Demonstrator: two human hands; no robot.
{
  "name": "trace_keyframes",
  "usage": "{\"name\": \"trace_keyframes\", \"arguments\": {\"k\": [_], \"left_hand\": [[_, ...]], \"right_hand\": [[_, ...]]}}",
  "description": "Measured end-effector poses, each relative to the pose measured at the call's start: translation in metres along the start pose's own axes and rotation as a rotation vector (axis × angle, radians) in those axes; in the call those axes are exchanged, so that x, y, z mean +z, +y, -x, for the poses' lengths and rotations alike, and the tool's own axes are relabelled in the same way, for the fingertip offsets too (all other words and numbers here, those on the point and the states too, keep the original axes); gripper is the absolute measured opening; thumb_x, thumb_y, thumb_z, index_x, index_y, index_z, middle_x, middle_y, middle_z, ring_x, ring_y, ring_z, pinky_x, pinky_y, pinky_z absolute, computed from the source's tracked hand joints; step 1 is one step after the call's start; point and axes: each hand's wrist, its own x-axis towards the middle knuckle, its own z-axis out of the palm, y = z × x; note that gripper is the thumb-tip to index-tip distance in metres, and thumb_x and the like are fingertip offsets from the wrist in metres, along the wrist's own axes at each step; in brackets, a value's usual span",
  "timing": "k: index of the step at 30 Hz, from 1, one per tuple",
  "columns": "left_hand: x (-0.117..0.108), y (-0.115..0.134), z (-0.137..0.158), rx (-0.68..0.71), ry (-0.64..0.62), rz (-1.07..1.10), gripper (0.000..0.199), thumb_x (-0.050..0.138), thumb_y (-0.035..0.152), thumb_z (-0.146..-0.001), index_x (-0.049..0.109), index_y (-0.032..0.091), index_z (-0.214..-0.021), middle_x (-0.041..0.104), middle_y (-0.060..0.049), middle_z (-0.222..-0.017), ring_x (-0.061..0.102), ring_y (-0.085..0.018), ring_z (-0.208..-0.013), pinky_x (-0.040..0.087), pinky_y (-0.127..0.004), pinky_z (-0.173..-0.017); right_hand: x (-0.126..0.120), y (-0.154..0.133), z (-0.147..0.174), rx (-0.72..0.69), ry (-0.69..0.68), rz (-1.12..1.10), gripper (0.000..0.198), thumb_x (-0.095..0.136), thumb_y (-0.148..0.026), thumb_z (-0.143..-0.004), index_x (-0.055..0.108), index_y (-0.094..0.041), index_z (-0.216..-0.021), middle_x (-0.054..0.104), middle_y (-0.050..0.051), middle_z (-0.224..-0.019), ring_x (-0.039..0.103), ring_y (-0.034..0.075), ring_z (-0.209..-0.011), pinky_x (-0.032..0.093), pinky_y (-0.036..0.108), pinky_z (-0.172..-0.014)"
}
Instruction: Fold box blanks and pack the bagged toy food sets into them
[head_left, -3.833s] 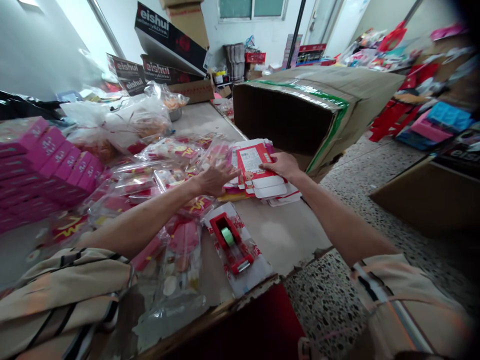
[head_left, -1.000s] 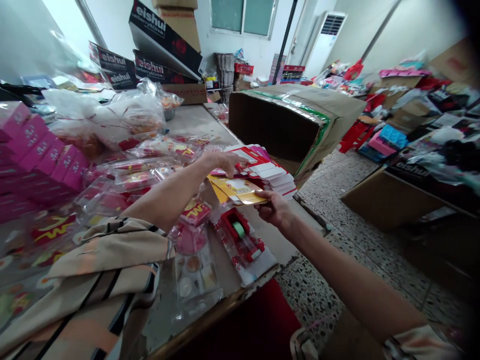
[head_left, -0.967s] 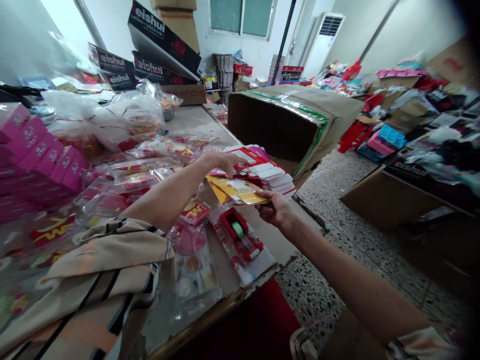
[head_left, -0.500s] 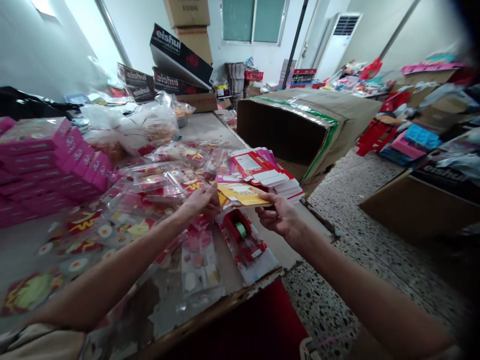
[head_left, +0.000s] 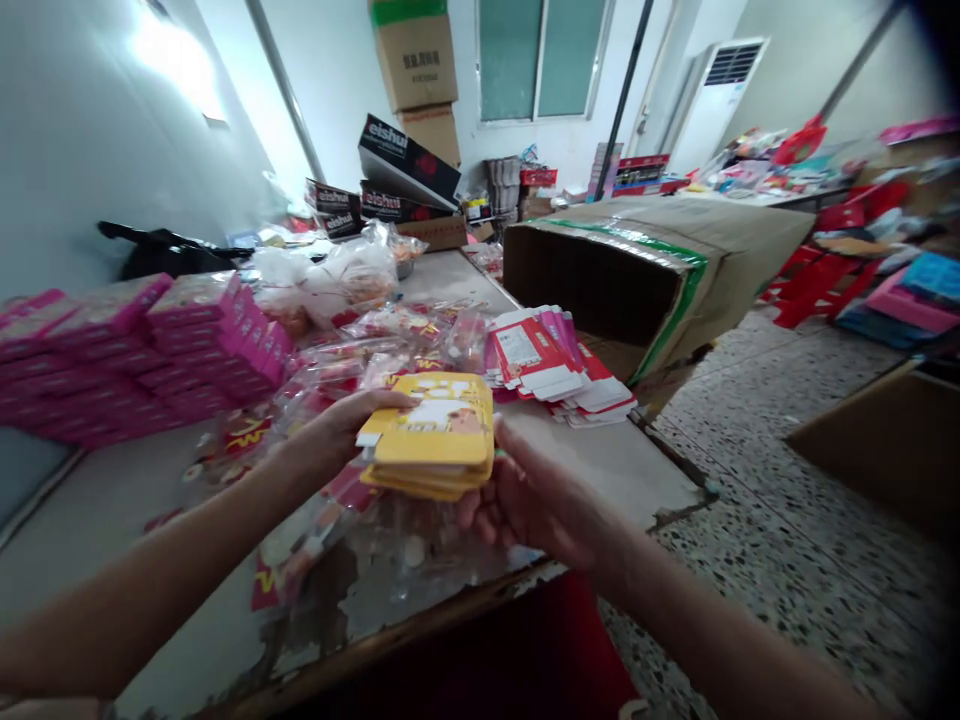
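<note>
A stack of yellow flattened cardboard boxes [head_left: 435, 435] is held above the near part of the table. My left hand [head_left: 360, 425] grips its left edge, thumb lying on top. At the right edge is my right hand [head_left: 529, 490], its thumb against the side and its fingers curled below, slightly blurred. Just beyond the stack lie red and pink flattened boxes [head_left: 536, 355] in a loose pile. Clear plastic packets of toy food [head_left: 322, 375] are heaped to the left and under the stack. The tape dispenser is hidden behind the yellow boxes and my hand.
Pink boxes [head_left: 202, 345] are piled at the left. A big open carton [head_left: 742, 235] lies on its side by the table's right edge. Black drink cartons [head_left: 409, 165] stand at the back. The worn table edge [head_left: 420, 635] runs close in front, with speckled floor [head_left: 750, 520] to the right.
The yellow boxes have come nearer, away from the red and pink pile, and now show as a thick stack between both hands. The view has shifted left.
</note>
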Motion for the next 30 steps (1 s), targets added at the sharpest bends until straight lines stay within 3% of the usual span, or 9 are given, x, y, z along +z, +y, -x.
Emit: {"name": "trace_keyframes", "arguments": {"k": [3, 6, 9, 12, 16, 20, 22, 25, 30], "left_hand": [[-0.003, -0.017, 0.047, -0.013, 0.080, 0.066, 0.057, 0.080, 0.029, -0.073, 0.067, 0.009, -0.125, 0.081, -0.015, -0.090, 0.078, -0.031, -0.068, 0.066, -0.040, -0.066], [-0.001, -0.043, 0.082, 0.194, 0.213, 0.111, 0.073, 0.084, 0.019, -0.066, 0.061, 0.015, -0.135, 0.081, -0.014, -0.101, 0.079, -0.030, -0.075, 0.066, -0.039, -0.069], [-0.003, -0.070, 0.117, 0.286, 0.347, 0.119, 0.074, 0.086, 0.018, -0.063, 0.062, 0.014, -0.132, 0.081, -0.014, -0.100, 0.078, -0.029, -0.074, 0.066, -0.037, -0.066], [-0.015, -0.091, 0.164, 0.310, 0.515, 0.070, 0.067, 0.089, 0.022, -0.061, 0.065, 0.014, -0.123, 0.080, -0.012, -0.100, 0.077, -0.027, -0.073, 0.066, -0.034, -0.064], [-0.042, -0.110, 0.238, 0.335, 0.753, -0.163, 0.078, 0.093, 0.030, -0.062, 0.060, 0.023, -0.133, 0.077, -0.010, -0.117, 0.078, -0.027, -0.086, 0.066, -0.032, -0.068], [-0.060, -0.140, 0.292, 0.366, 0.949, -0.671, 0.095, 0.089, 0.030, -0.069, 0.044, 0.033, -0.153, 0.074, -0.006, -0.125, 0.077, -0.030, -0.100, 0.066, -0.032, -0.077], [-0.065, -0.162, 0.305, 0.454, 0.946, -1.002, 0.086, 0.078, 0.023, -0.079, 0.042, 0.036, -0.156, 0.070, -0.005, -0.136, 0.073, -0.032, -0.114, 0.063, -0.037, -0.093], [-0.074, -0.195, 0.314, 0.628, 0.805, -1.391, 0.075, 0.058, 0.010, -0.089, 0.040, 0.033, -0.158, 0.061, -0.008, -0.148, 0.064, -0.030, -0.131, 0.050, -0.046, -0.114], [-0.095, -0.235, 0.328, 0.642, 0.686, -1.541, 0.060, 0.049, 0.008, -0.097, 0.049, 0.030, -0.153, 0.060, -0.010, -0.149, 0.052, -0.033, -0.143, 0.044, -0.057, -0.118]], "right_hand": [[0.008, 0.028, 0.004, -0.028, 0.031, 0.178, 0.070, 0.053, -0.076, -0.092, 0.074, -0.013, -0.115, 0.078, 0.013, -0.103, 0.073, 0.016, -0.080, 0.056, 0.023, -0.070], [0.012, 0.056, -0.001, -0.091, 0.098, 0.272, 0.058, 0.064, -0.064, -0.093, 0.068, -0.018, -0.128, 0.075, 0.012, -0.121, 0.072, 0.020, -0.099, 0.056, 0.031, -0.084], [0.009, 0.089, -0.009, -0.146, 0.092, 0.398, 0.054, 0.067, -0.056, -0.093, 0.064, -0.019, -0.131, 0.074, 0.011, -0.120, 0.072, 0.022, -0.099, 0.056, 0.035, -0.085], [-0.002, 0.128, -0.015, -0.343, 0.247, 0.756, 0.045, 0.065, -0.050, -0.094, 0.066, -0.017, -0.124, 0.076, 0.011, -0.107, 0.072, 0.026, -0.095, 0.056, 0.039, -0.083], [-0.021, 0.169, -0.022, -0.707, 0.387, 1.322, 0.031, 0.055, -0.033, -0.100, 0.067, -0.020, -0.127, 0.069, 0.014, -0.129, 0.063, 0.029, -0.122, 0.049, 0.046, -0.107], [-0.029, 0.179, -0.050, -0.751, 0.421, 1.726, 0.059, 0.063, -0.043, -0.096, 0.052, -0.023, -0.151, 0.040, 0.016, -0.163, 0.032, 0.036, -0.153, 0.034, 0.054, -0.121], [-0.027, 0.177, -0.074, -0.710, 0.446, 1.881, 0.074, 0.067, -0.052, -0.092, 0.045, -0.024, -0.156, 0.031, 0.018, -0.168, 0.022, 0.040, -0.157, 0.030, 0.060, -0.121], [-0.014, 0.173, -0.113, -0.725, 0.377, 2.059, 0.076, 0.064, -0.056, -0.093, 0.039, -0.028, -0.160, 0.023, 0.018, -0.171, 0.015, 0.042, -0.158, 0.023, 0.067, -0.119], [0.007, 0.166, -0.176, -0.815, 0.215, 2.193, 0.072, 0.062, -0.051, -0.096, 0.036, -0.031, -0.161, 0.017, 0.018, -0.173, 0.009, 0.040, -0.160, 0.019, 0.070, -0.118]]}}
